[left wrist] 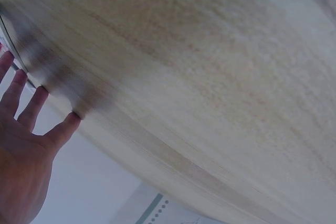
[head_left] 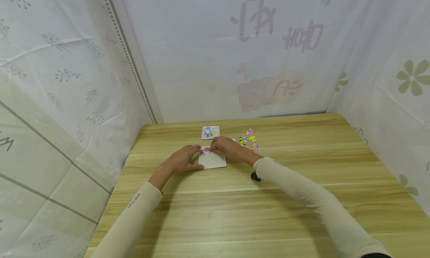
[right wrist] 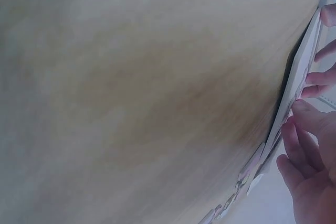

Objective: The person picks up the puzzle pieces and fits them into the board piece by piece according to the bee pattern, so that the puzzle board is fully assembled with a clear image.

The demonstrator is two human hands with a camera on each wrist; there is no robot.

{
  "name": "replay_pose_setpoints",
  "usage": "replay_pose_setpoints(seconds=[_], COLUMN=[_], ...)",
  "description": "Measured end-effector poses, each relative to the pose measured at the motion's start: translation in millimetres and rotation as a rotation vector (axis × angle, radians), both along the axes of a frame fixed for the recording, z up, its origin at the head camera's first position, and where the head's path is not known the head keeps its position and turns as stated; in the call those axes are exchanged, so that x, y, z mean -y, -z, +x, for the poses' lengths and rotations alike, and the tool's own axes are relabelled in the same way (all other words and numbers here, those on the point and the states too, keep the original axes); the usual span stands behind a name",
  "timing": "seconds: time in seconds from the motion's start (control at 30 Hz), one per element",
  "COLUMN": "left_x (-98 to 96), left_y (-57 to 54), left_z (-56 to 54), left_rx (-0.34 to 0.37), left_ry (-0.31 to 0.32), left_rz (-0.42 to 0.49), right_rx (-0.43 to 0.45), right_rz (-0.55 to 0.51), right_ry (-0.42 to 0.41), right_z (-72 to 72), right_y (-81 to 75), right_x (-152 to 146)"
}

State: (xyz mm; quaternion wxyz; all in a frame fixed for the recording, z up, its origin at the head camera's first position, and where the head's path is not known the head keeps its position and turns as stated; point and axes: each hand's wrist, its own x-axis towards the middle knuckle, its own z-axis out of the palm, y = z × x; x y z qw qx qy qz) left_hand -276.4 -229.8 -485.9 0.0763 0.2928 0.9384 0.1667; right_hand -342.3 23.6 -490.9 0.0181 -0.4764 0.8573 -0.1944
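A white puzzle board (head_left: 213,161) lies on the table, with a pink jigsaw piece (head_left: 203,152) showing a red spot in its upper left part. At the board's left side rests my left hand (head_left: 183,159), thumb at the lower edge and fingers spread toward the piece. My right hand (head_left: 224,145) is over the upper edge, thumb and forefinger pinching a jigsaw piece that the fingers mostly hide. In the right wrist view, the right hand's fingertips (right wrist: 299,104) meet right at the board's surface, and the board is seen nearly edge-on.
Several loose jigsaw pieces (head_left: 252,138), pink, yellow and black, lie right of the right hand. Behind the board is a picture card (head_left: 210,132) with a striped bee. A small black object (head_left: 255,176) shows beneath the right forearm. Printed curtains (head_left: 215,56) stand around the wooden table (head_left: 208,217).
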Motion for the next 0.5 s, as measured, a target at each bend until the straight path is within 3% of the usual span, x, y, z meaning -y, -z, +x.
replay_pose_setpoints(seconds=[0.17,0.5], left_x=[-0.5,-0.5], left_y=[-1.1,-0.2], left_z=[0.2,0.9], left_rx=[0.006,0.009], left_ry=[0.0,-0.012], left_rz=[0.005,-0.014], right_rx=[0.01,0.047], right_rz=[0.023,-0.042], right_ry=[0.035,0.09], right_z=[1.0,2.4], right_y=[0.4,-1.1], right_x=[-0.6,-8.6])
